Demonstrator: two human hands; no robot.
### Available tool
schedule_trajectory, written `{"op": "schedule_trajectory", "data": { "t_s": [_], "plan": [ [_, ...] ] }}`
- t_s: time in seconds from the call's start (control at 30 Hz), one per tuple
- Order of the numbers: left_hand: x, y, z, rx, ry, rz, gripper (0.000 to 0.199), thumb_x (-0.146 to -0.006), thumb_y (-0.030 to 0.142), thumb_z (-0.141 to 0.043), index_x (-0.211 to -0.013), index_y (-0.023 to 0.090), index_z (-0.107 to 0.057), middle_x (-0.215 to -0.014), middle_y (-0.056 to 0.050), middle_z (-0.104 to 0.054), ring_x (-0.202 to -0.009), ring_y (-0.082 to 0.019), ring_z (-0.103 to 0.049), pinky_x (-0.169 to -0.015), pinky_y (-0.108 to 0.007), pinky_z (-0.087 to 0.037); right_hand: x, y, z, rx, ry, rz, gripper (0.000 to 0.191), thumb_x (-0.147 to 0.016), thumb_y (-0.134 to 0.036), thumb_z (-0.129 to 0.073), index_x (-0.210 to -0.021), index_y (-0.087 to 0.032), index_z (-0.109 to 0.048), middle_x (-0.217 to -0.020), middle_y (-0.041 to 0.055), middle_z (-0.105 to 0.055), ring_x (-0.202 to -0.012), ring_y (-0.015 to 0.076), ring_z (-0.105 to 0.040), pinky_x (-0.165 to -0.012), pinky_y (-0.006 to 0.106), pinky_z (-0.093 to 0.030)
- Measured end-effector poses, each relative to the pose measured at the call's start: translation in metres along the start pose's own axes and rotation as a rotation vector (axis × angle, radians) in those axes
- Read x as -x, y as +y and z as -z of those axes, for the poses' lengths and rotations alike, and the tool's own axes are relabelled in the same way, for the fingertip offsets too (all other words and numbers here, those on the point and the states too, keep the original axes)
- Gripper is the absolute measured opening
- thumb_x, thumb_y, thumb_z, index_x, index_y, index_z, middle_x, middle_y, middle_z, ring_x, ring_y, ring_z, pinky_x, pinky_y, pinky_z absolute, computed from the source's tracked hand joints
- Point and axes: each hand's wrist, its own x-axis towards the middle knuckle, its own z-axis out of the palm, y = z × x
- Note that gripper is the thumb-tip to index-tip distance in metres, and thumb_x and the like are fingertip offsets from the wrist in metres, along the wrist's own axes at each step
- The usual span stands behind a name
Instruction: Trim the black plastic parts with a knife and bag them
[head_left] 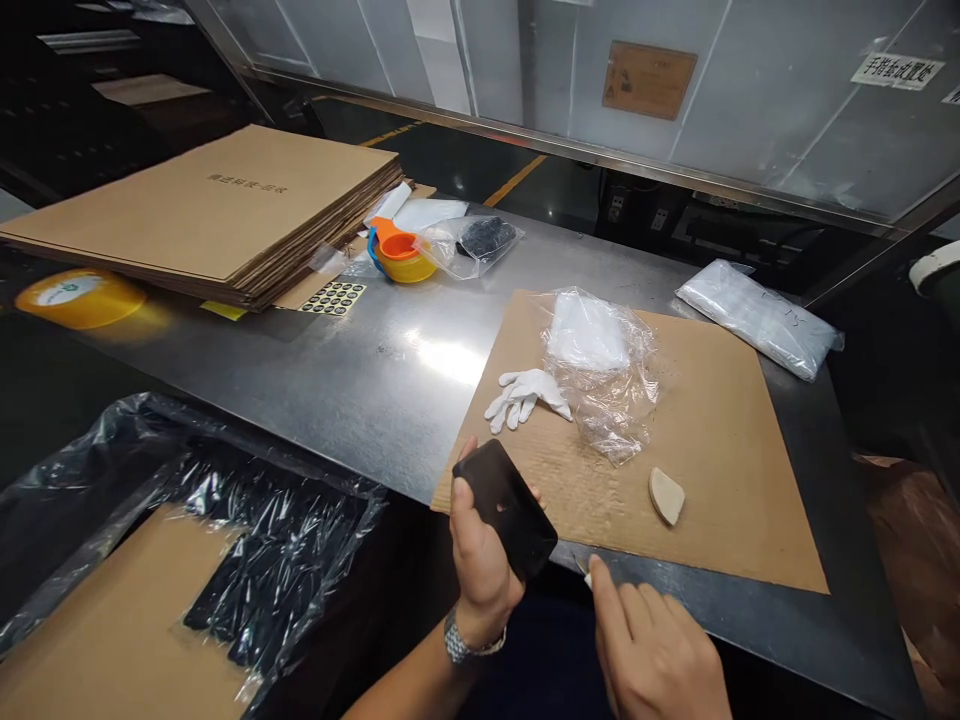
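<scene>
My left hand (480, 550) grips a glossy black phone-shaped piece (508, 510) by its edges, the thumb along its left side. My right hand (652, 640) is closed around a small knife (585, 573); only its thin metal tip and a bit of white show past the fingertips, close to the piece's lower right corner but apart from it. Beyond the hands lies a cardboard sheet (727, 430). On it are a white glove (528, 398), a crumpled clear bag (615, 405) with white sheets inside, and a beige wedge-shaped block (666, 497).
Cardboard sheets (247, 210) are stacked at the left of the metal table (360, 370). Near them are tape rolls (411, 262), a sticker sheet (334, 298) and a bagged dark item (484, 237). A plastic-wrapped pack (761, 315) lies right. Lower left, a lined bin (112, 600) holds wrapped black pieces.
</scene>
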Motion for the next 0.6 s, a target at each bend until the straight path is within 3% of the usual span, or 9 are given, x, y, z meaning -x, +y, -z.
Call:
{"op": "schedule_trajectory", "data": {
  "t_s": [0.07, 0.17, 0.4, 0.6],
  "plan": [
    [0.0, 0.003, -0.003, 0.052, 0.01, 0.103, 0.047, -0.084, 0.05, -0.039, -0.127, 0.03, -0.044, -0.071, 0.001, -0.061, -0.054, -0.015, -0.059, -0.051, -0.028, -0.05, 0.004, 0.005, -0.003, -0.113, -0.037, -0.043, 0.028, -0.091, -0.012, -0.035, -0.1, -0.008, -0.06, -0.058, 0.0013, -0.052, -0.049, 0.0112, -0.051, -0.047, 0.024, -0.036],
    [0.002, 0.008, -0.007, 0.114, -0.071, 0.192, 0.046, -0.084, 0.047, -0.041, -0.127, 0.032, -0.044, -0.072, 0.001, -0.06, -0.054, -0.015, -0.058, -0.05, -0.027, -0.049, 0.012, 0.01, -0.005, -0.22, -0.126, -0.111, 0.033, -0.093, -0.012, -0.027, -0.112, -0.009, -0.054, -0.067, 0.0028, -0.055, -0.052, 0.0105, -0.054, -0.044, 0.021, -0.038],
    [0.007, 0.009, -0.008, 0.143, -0.139, 0.227, 0.045, -0.085, 0.046, -0.038, -0.128, 0.035, -0.042, -0.073, 0.001, -0.06, -0.054, -0.015, -0.058, -0.049, -0.026, -0.048, 0.016, 0.011, 0.001, -0.102, -0.122, -0.046, 0.031, -0.094, -0.025, -0.037, -0.117, -0.015, -0.055, -0.06, -0.0007, -0.051, -0.048, 0.0099, -0.052, -0.046, 0.022, -0.036],
    [0.008, 0.01, -0.008, 0.145, -0.148, 0.201, 0.044, -0.086, 0.046, -0.034, -0.128, 0.036, -0.042, -0.073, 0.0, -0.06, -0.055, -0.015, -0.057, -0.05, -0.026, -0.048, 0.015, 0.011, 0.004, -0.064, -0.142, -0.035, 0.031, -0.094, -0.026, -0.04, -0.117, -0.015, -0.057, -0.059, -0.0011, -0.05, -0.048, 0.0097, -0.051, -0.047, 0.023, -0.034]
  ]
}}
